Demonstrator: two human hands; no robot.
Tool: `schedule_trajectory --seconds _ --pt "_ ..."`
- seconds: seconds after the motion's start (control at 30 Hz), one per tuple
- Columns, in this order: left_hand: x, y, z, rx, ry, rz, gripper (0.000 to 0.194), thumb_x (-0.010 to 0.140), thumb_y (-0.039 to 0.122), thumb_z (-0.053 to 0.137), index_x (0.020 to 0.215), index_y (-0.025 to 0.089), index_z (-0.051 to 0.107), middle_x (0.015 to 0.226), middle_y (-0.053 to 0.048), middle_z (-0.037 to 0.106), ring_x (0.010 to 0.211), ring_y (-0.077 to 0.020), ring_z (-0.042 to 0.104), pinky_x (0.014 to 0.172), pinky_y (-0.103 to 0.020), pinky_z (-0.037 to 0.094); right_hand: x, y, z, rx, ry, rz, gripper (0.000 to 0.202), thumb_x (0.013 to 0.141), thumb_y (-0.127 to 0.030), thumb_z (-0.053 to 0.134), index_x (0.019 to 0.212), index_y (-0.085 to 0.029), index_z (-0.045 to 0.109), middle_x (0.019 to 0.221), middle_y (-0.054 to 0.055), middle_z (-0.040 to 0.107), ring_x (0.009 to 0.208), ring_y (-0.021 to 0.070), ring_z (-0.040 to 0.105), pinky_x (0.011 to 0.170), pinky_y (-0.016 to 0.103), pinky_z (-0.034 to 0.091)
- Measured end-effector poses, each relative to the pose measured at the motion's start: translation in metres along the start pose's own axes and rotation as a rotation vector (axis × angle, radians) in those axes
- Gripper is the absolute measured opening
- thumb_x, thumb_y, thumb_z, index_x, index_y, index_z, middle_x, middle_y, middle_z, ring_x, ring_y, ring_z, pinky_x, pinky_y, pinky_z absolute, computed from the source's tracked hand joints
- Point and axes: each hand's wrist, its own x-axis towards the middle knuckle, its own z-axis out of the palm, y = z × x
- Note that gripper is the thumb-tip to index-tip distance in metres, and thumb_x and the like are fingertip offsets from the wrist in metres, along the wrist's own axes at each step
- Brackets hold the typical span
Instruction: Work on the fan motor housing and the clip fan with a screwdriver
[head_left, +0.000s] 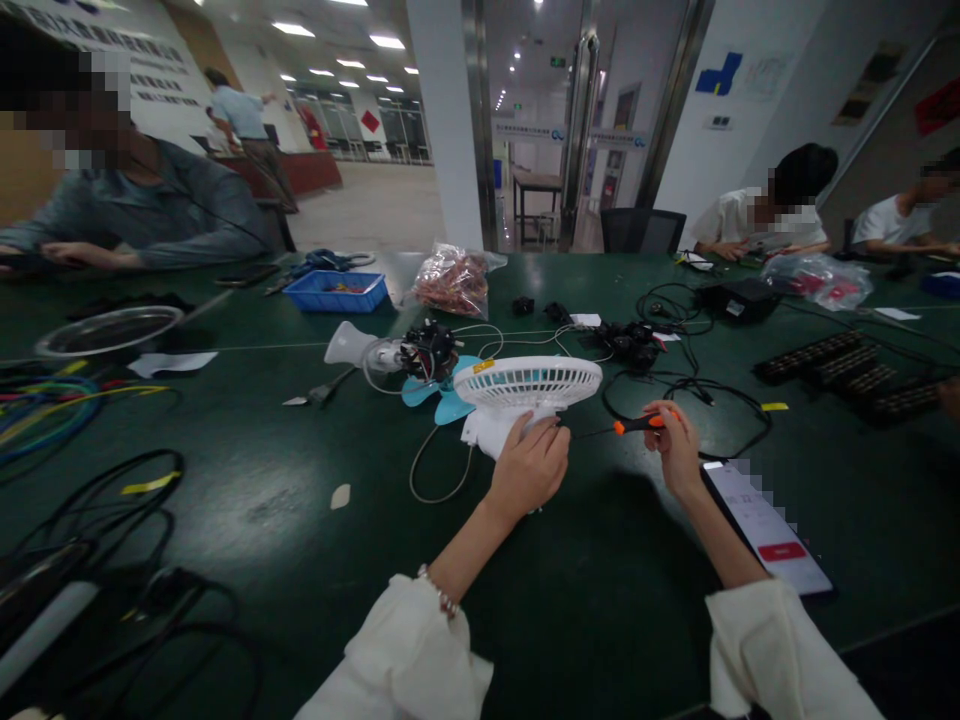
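My left hand (pixel 529 460) is closed around the back of a white fan housing (pixel 491 430), which has a slotted round grille (pixel 529 380) facing away and upward. My right hand (pixel 675 445) grips an orange-and-black screwdriver (pixel 634 425) held level, its thin shaft pointing left at the housing beside my left fingers. Whether the tip touches a screw is hidden. Just behind the housing lie light-blue fan blades (pixel 454 402) and a dark motor (pixel 429 350) with a white funnel-shaped part (pixel 349 345). A grey cord (pixel 412 480) loops out below the housing.
A phone (pixel 772 530) lies right of my right forearm. Farther back are a blue tray (pixel 336 292), a bag of copper-coloured parts (pixel 452 282) and a black box (pixel 739 300). Cables (pixel 90 500) spread over the left side. Other people sit around the table.
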Motion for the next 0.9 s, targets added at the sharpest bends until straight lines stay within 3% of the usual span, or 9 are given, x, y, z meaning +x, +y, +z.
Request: schedule_trajectory --seconds 0.17,0.33,0.43,0.73,0.9 --pt "0.0001 0.0005 -0.0009 0.002 -0.001 -0.004 0.024 0.091 0.018 0.045 0.109 0.014 0.06 0.107 -0.009 0.069 0.113 -0.0197 0.059 0.108 -0.044 0.037 -0.0006 -0.001 0.0018 0.09 -0.052 0.039 0.024 0.077 -0.037 0.059 0.097 -0.024 0.059 0.058 -0.007 0.044 0.045 0.0089 0.038 0.042 0.021 0.034" --pt "0.0001 0.0002 -0.0008 -0.01 -0.004 -0.01 0.024 0.09 0.018 0.046 0.108 0.015 0.061 0.108 -0.009 0.069 0.113 -0.0198 0.059 0.108 -0.044 0.037 -0.0019 -0.0016 0.0 0.075 -0.052 0.071 0.021 0.081 -0.041 0.062 0.089 -0.021 0.062 0.045 -0.01 0.032 0.036 0.0061 0.023 0.036 0.02 0.017" --pt "-0.0002 0.0001 -0.0004 -0.009 -0.003 -0.012 0.024 0.09 0.018 0.046 0.109 0.015 0.06 0.107 -0.008 0.069 0.113 -0.0193 0.059 0.108 -0.044 0.037 -0.0016 -0.0009 -0.0008 0.082 -0.069 0.078 0.023 0.082 -0.043 0.061 0.089 -0.021 0.062 0.042 -0.011 0.027 0.035 0.0058 0.019 0.035 0.02 0.013" --pt "-0.0002 -0.0002 0.0001 -0.001 0.007 -0.008 0.024 0.09 0.019 0.046 0.108 0.016 0.062 0.105 -0.008 0.07 0.111 -0.0203 0.06 0.108 -0.045 0.038 0.0014 0.0042 -0.0002 0.116 -0.096 0.07 0.025 0.078 -0.038 0.056 0.097 -0.023 0.058 0.053 -0.008 0.039 0.043 0.0093 0.035 0.041 0.021 0.032" --pt "0.0004 -0.0001 -0.0011 0.01 0.011 0.001 0.024 0.09 0.018 0.046 0.108 0.015 0.061 0.107 -0.009 0.069 0.11 -0.0197 0.06 0.107 -0.044 0.038 0.0031 0.0066 -0.0008 0.096 -0.065 0.07 0.024 0.077 -0.039 0.06 0.094 -0.022 0.061 0.064 -0.005 0.047 0.05 0.0094 0.043 0.044 0.021 0.036"
